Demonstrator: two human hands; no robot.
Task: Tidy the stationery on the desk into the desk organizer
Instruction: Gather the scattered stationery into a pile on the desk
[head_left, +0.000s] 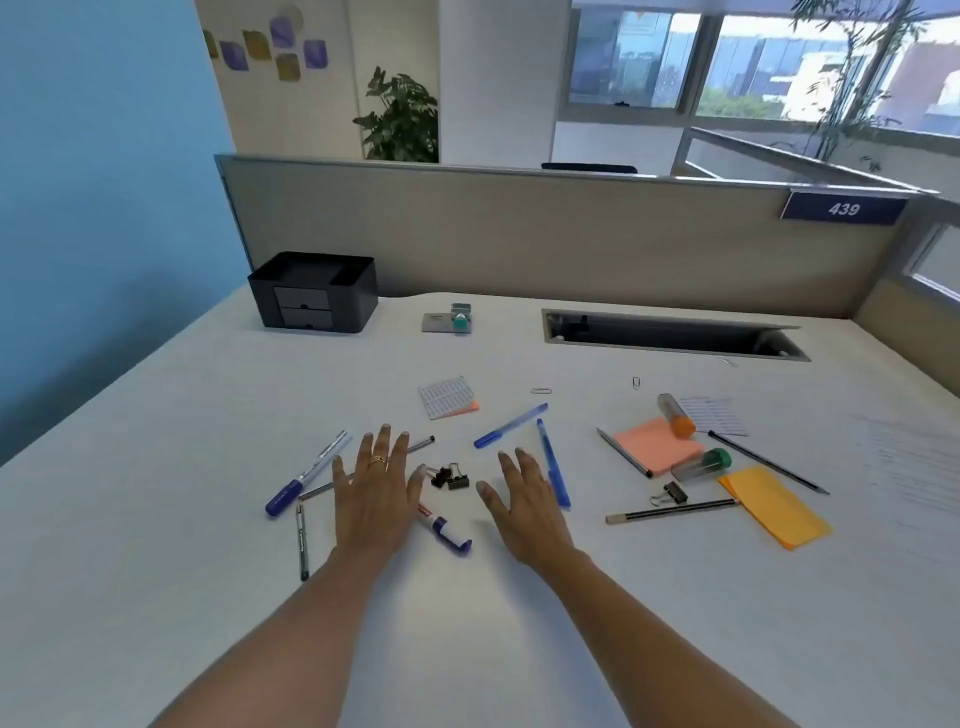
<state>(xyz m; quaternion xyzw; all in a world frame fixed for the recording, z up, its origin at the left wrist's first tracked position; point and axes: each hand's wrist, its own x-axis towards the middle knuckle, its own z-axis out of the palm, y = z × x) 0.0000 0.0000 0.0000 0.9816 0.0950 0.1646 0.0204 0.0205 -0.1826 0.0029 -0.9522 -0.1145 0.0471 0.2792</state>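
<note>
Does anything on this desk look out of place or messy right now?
Yes: stationery lies scattered at odd angles across the desk, such as the blue pens, binder clips and pink sticky pad, all outside the desk organizer at the back left. Nothing looks spilled or broken.

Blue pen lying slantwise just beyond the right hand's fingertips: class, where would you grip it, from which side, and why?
Pinch the blue pen across mid-barrel, coming down from above with the right hand. It lies flat on the desk, so only its long sides offer purchase; its far end nearly meets a second blue pen, while the middle looks clear.
</note>
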